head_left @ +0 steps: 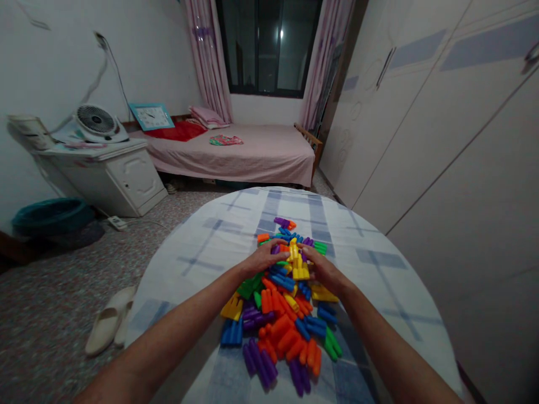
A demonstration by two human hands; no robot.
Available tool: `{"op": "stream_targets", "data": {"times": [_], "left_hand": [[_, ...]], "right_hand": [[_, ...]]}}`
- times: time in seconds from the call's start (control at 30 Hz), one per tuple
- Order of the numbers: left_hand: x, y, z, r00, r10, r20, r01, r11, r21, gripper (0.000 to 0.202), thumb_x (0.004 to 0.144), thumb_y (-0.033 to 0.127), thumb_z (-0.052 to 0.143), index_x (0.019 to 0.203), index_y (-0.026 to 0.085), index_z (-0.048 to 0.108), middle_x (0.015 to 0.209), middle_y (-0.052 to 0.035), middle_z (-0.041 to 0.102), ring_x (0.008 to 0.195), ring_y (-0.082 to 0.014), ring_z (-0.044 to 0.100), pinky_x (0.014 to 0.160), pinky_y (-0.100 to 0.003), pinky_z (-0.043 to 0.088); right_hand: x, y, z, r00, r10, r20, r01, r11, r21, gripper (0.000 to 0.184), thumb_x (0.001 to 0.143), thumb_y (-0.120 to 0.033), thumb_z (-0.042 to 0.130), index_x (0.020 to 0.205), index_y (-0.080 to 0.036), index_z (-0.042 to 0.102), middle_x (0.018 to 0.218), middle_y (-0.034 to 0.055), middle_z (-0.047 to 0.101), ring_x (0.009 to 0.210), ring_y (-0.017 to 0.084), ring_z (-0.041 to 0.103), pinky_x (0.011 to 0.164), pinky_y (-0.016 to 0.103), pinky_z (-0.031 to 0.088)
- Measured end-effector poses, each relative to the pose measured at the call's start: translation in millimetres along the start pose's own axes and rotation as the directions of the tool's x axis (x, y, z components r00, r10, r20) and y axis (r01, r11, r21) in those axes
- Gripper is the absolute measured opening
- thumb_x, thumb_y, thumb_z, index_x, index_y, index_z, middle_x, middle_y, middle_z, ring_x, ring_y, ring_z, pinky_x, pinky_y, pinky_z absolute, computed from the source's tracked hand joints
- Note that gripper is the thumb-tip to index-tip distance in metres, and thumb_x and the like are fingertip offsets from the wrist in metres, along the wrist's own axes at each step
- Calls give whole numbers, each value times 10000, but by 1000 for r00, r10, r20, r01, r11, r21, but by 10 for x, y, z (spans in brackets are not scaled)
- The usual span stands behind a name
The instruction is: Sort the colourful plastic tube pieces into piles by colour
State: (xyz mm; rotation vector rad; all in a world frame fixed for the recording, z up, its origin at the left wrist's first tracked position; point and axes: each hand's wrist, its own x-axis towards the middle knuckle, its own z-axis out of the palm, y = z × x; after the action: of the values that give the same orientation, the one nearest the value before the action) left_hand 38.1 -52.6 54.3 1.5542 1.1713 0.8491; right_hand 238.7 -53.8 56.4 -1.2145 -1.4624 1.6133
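A heap of plastic building blocks shaped like joined finger-like tubes lies along the middle of the table. My left hand (pixel 266 258) is at the far part of the heap, its thumb and fingers curled round a purple block (pixel 275 249), with an orange one close by. Opposite it, my right hand (pixel 323 266) grips a yellow block (pixel 300 268) from the side, thumb at its top; its other fingers are mostly hidden. Nearer to me lie orange blocks (pixel 281 326), purple blocks (pixel 260 363), blue blocks (pixel 231 333) and green blocks (pixel 332 343).
A checked cloth covers the round table (pixel 189 280). Beyond it stands a bed (pixel 261 151) under a window. White wardrobes (pixel 442 140) line the right side. On the left are a cabinet (pixel 135 179) with a fan (pixel 99 120), a teal basin (pixel 53 216) and slippers (pixel 107 322).
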Motion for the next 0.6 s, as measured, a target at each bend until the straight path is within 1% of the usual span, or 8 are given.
{"op": "stream_targets", "data": {"times": [0.1, 0.17, 0.23, 0.33, 0.4, 0.47, 0.53, 0.6], "left_hand": [[-103, 137, 2, 992, 126, -30, -123, 989, 79, 452, 765, 446, 612, 1120, 171, 565, 1023, -53, 605, 915, -198, 568, 835, -332, 461], [-241, 224, -10, 964, 265, -4, -262, 954, 144, 372, 772, 426, 616, 1054, 183, 606, 1075, -68, 597, 1006, -219, 554, 909, -350, 438], [-427, 277, -15, 916, 396, 65, -400, 891, 214, 296, 777, 402, 623, 985, 192, 644, 1166, -88, 569, 1119, -238, 512, 985, -362, 398], [-753, 266, 2, 868, 471, 154, -495, 802, 335, 257, 794, 401, 610, 949, 206, 668, 1247, -102, 538, 1165, -241, 495, 1008, -376, 391], [-970, 199, 21, 853, 493, 170, -512, 731, 451, 275, 792, 431, 606, 957, 222, 672, 1271, -102, 535, 1185, -251, 484, 1030, -407, 368], [-1168, 98, 39, 834, 515, 199, -526, 631, 570, 367, 771, 494, 611, 1044, 251, 655, 1323, -103, 510, 1239, -282, 438, 1075, -472, 296], [-1336, -16, 54, 815, 529, 239, -535, 526, 661, 544, 729, 582, 615, 1189, 292, 586, 1400, -105, 442, 1297, -323, 368, 1095, -543, 219], [-1463, -124, 74, 803, 531, 271, -537, 447, 715, 723, 679, 661, 610, 1310, 332, 477, 1455, -106, 373, 1328, -357, 318, 1089, -591, 180]], "right_hand": [[-59, -45, 17, 999, -29, 29, 27, 996, 86, 406, 811, -521, 503, 1163, -319, 515, 1144, 6, 618, 956, 189, 626, 777, 353, 528], [-146, -81, 9, 993, -108, 39, 106, 993, 61, 386, 803, -501, 526, 1130, -295, 536, 1139, 11, 617, 983, 203, 610, 826, 374, 511], [-278, -106, 7, 979, -199, 36, 200, 979, -39, 363, 790, -479, 559, 1082, -264, 573, 1121, 24, 621, 1024, 221, 588, 897, 398, 476], [-552, -85, 41, 933, -355, 59, 357, 898, -257, 312, 783, -447, 593, 1028, -257, 626, 1210, 46, 581, 1167, 244, 509, 1011, 414, 394], [-763, -9, 86, 896, -431, 111, 437, 804, -404, 310, 795, -429, 594, 1065, -281, 629, 1316, 54, 511, 1252, 249, 441, 1052, 425, 356], [-969, 119, 136, 857, -487, 168, 491, 673, -553, 363, 799, -423, 598, 1145, -313, 600, 1384, 54, 452, 1303, 259, 384, 1067, 451, 339], [-1144, 283, 186, 810, -535, 241, 533, 499, -683, 477, 780, -443, 616, 1240, -344, 540, 1420, 52, 419, 1343, 286, 321, 1071, 497, 319], [-1270, 453, 237, 756, -564, 332, 567, 311, -762, 627, 749, -484, 629, 1336, -364, 444, 1450, 53, 383, 1363, 324, 271, 1066, 557, 290]]}}
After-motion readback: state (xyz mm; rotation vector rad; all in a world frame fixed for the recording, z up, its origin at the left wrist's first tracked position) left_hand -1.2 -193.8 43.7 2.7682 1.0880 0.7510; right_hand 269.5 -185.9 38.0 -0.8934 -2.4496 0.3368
